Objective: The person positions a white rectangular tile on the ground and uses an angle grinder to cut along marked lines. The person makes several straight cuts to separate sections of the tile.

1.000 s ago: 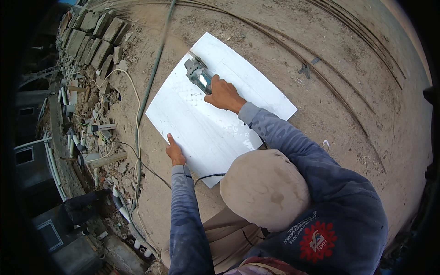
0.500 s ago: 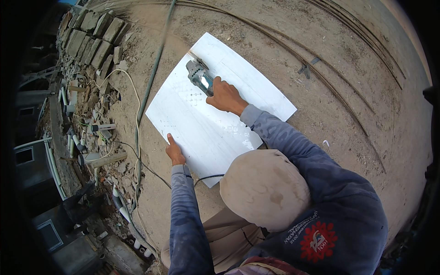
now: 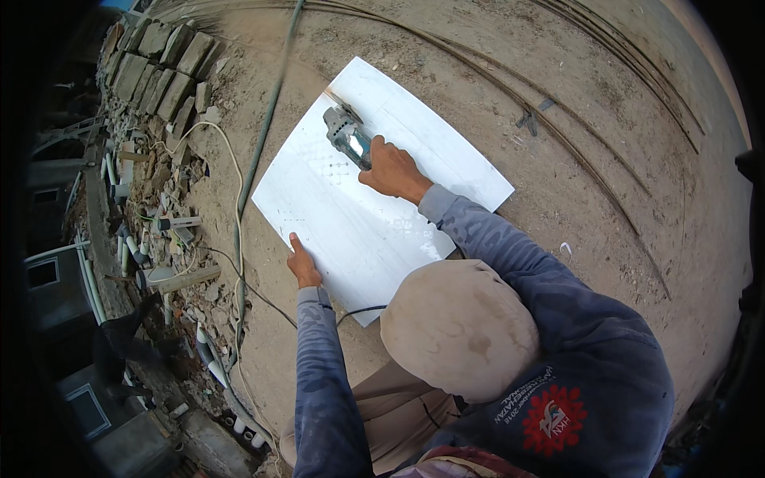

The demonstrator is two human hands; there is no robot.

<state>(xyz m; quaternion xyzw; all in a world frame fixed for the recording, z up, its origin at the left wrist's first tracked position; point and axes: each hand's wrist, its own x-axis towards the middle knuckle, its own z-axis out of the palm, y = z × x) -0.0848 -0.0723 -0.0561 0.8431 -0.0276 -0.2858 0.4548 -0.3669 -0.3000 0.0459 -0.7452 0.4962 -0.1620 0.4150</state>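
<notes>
My right hand [image 3: 396, 173] is wrapped round the body of an angle grinder [image 3: 348, 137], grey at the head and teal along the side. Its disc [image 3: 343, 105] stands on edge against a large white glossy panel [image 3: 382, 209], near the panel's far left edge, where brownish dust blurs the ground beyond. On the panel's near left edge, my left hand [image 3: 304, 264] grips with the thumb on top; the fingers underneath are hidden. A black cord [image 3: 362, 310] runs across the near corner. Small grey marks and pale glare spots show on the panel's face.
Long rusty steel bars [image 3: 510, 92] lie across the dirt ground. A grey-green hose [image 3: 253, 171] and a cream cable [image 3: 237, 159] run along the left. Further left are stacked concrete blocks [image 3: 151, 80], rubble and white pipes [image 3: 211, 358]. A beige cap [image 3: 460, 331] covers part of the panel.
Almost nothing differs. The panel and my left hand have shifted very slightly left; the grinder keeps its place at the panel's far left edge. Dark shapes at the lower left have moved.
</notes>
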